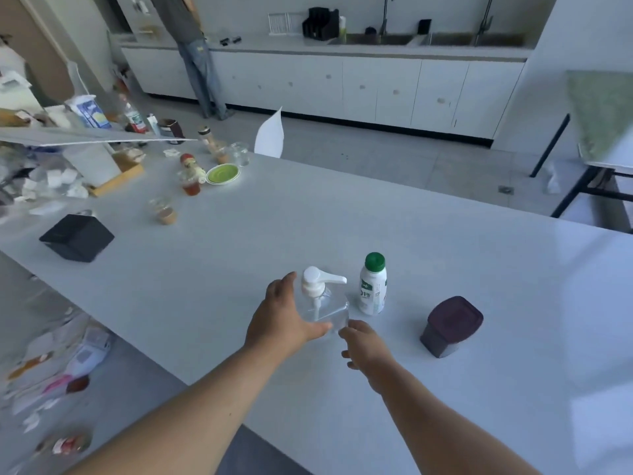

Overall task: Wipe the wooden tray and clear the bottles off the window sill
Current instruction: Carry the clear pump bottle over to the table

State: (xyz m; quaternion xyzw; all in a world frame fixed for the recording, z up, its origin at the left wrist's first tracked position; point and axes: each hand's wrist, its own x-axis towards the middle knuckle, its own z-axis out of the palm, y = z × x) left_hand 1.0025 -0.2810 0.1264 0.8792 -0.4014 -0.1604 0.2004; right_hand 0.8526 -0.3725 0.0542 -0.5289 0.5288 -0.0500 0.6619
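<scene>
A clear pump bottle (325,305) with a white pump head stands on the white table (342,217). My left hand (284,317) wraps around its left side. My right hand (363,344) is at its lower right corner, fingertips touching or nearly touching the base; whether it grips I cannot tell. Just right of the pump bottle stands a white bottle with a green cap (372,286). A dark maroon lidded jar (450,325) sits farther right. A wooden tray (118,180) lies at the far left of the table, partly covered by clutter.
A black box (77,237) sits at the table's left. Cups, sauce bottles and a green plate (222,173) crowd the far left end. A white chair back (270,135) stands behind the table. A person stands at the back counter (308,46). Litter covers the floor at left.
</scene>
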